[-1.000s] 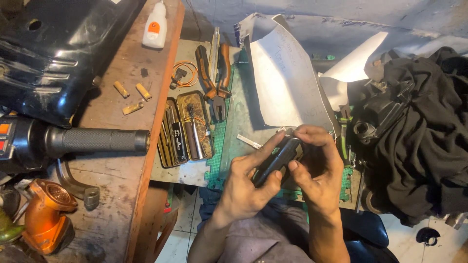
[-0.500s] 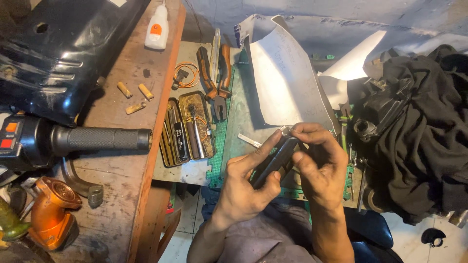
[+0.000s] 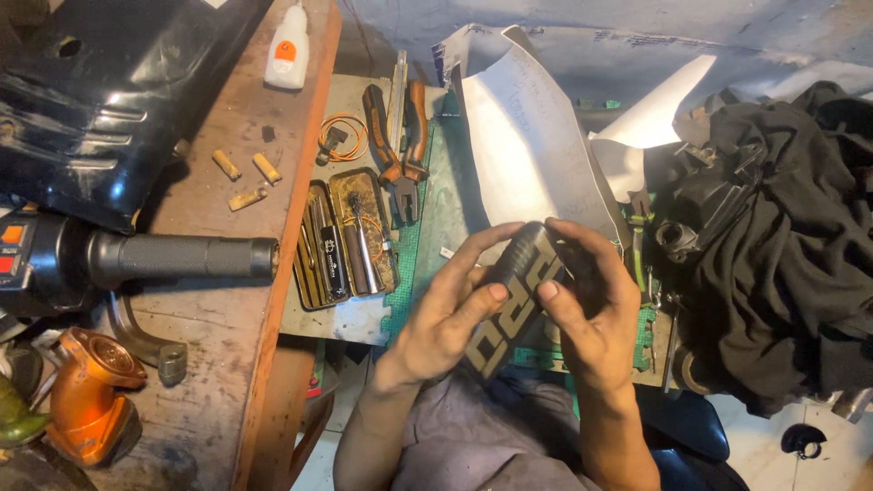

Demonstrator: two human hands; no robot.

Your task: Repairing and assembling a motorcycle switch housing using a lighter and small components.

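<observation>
Both hands, left hand [image 3: 446,318] and right hand [image 3: 596,314], grip a black handlebar grip [image 3: 518,300].

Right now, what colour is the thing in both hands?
Black grip with pale block markings, seen in the head view.

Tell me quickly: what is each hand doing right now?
Left hand: closed on the black grip.
Right hand: closed on the same black grip.

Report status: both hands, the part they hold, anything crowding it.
Left hand and right hand both clamped on black rubber grip. Held above green mat. Pliers and open tool tin alongside, clear.
</observation>
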